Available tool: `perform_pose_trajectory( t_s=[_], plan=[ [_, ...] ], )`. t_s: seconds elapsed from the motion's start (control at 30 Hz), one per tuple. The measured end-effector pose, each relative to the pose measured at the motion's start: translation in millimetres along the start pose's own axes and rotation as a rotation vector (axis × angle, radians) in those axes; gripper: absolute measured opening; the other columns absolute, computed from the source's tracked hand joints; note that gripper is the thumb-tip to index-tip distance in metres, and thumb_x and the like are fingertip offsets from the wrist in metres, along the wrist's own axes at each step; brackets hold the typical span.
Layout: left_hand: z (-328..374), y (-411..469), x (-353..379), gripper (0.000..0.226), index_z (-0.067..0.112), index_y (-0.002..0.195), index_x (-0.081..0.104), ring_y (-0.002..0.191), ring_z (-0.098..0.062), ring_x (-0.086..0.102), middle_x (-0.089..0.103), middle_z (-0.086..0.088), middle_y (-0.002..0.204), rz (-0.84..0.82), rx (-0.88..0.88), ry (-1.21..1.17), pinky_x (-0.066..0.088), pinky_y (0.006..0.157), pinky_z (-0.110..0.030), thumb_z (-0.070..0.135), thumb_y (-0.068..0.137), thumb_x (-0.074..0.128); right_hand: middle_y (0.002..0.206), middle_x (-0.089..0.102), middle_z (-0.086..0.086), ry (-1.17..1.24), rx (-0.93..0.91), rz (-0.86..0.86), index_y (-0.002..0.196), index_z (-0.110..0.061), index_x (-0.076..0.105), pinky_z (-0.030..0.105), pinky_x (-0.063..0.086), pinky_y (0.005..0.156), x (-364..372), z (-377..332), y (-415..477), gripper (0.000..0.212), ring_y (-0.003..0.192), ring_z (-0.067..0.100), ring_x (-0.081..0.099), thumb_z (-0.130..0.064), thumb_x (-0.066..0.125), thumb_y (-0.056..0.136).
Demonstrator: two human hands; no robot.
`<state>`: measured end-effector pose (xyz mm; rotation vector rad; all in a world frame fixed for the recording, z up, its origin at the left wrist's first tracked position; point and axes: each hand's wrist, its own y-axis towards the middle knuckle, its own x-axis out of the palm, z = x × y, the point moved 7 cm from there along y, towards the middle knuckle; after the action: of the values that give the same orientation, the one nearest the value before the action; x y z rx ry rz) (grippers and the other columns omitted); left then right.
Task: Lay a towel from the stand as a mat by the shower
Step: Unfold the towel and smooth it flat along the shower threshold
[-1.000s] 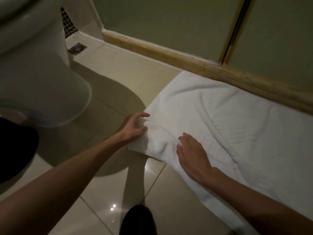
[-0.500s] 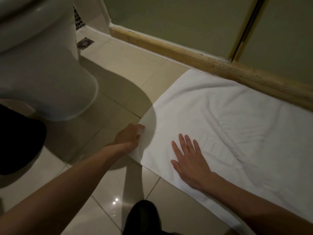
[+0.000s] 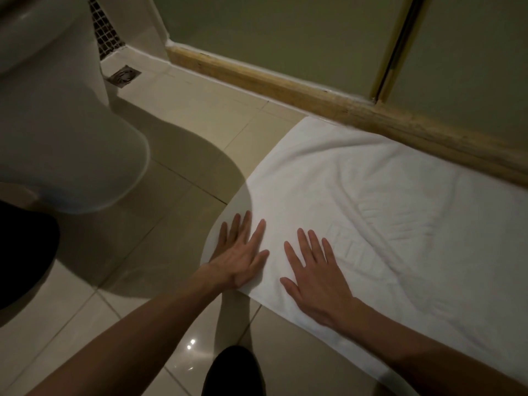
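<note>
The pale tiled floor (image 3: 200, 115) fills most of your view, and the frosted shower door (image 3: 285, 38) spans the top right above its wooden threshold (image 3: 285, 90). The white towel (image 3: 371, 181) lies spread on the tiles from centre to right edge, its far edge against that threshold. The toilet (image 3: 57, 124) bulges in from the upper left, apart from the towel. Your left hand (image 3: 240, 252) and right hand (image 3: 317, 281) press flat on the towel's near left corner, side by side, fingers straight and spread, gripping nothing. A small floor drain (image 3: 124, 76) sits at upper left beside the toilet.
</note>
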<state>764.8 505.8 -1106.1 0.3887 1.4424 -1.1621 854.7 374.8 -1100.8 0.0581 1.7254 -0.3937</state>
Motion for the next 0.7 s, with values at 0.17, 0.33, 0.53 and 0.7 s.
perform_pose_trajectory(
  t_s=[0.17,0.33,0.53,0.7],
  plan=[
    [-5,-1,2,0.075,0.039,0.137,-0.035,0.131,-0.018,-0.044,-0.044,0.001,0.146,0.003,0.021,0.018,-0.027,0.108,-0.046,0.076,0.078,-0.006,0.155,-0.019,0.014,0.005,0.006,-0.006,0.151,-0.021,-0.006,0.054,-0.005,0.116,1,-3,0,0.085,0.143,0.039,-0.013,-0.066,-0.020,0.079],
    [-7,-1,3,0.077,0.038,0.138,-0.034,0.130,-0.017,-0.045,-0.045,0.002,0.146,0.012,0.021,0.033,-0.029,0.107,-0.045,0.076,0.078,-0.006,0.155,-0.019,0.015,0.002,0.007,-0.015,0.151,-0.020,-0.005,0.056,-0.004,0.115,1,-7,-1,0.087,0.143,0.040,-0.013,-0.066,-0.021,0.079],
    [0,3,0,0.075,0.038,0.136,-0.037,0.130,-0.018,-0.045,-0.044,0.000,0.147,0.018,0.022,0.009,-0.027,0.108,-0.048,0.075,0.080,-0.004,0.157,-0.017,0.014,0.022,-0.004,-0.015,0.151,-0.021,-0.006,0.053,-0.006,0.116,-4,-4,0,0.085,0.144,0.038,-0.013,-0.065,-0.019,0.079],
    [17,19,-18,0.074,0.033,0.145,-0.023,0.135,-0.023,-0.038,-0.036,-0.004,0.151,0.070,0.063,0.016,-0.023,0.110,-0.050,0.069,0.085,0.000,0.158,-0.011,0.013,0.044,0.022,0.026,0.151,-0.021,-0.003,0.051,-0.001,0.118,-15,9,1,0.077,0.145,0.034,-0.010,-0.062,-0.013,0.086]
  ],
)
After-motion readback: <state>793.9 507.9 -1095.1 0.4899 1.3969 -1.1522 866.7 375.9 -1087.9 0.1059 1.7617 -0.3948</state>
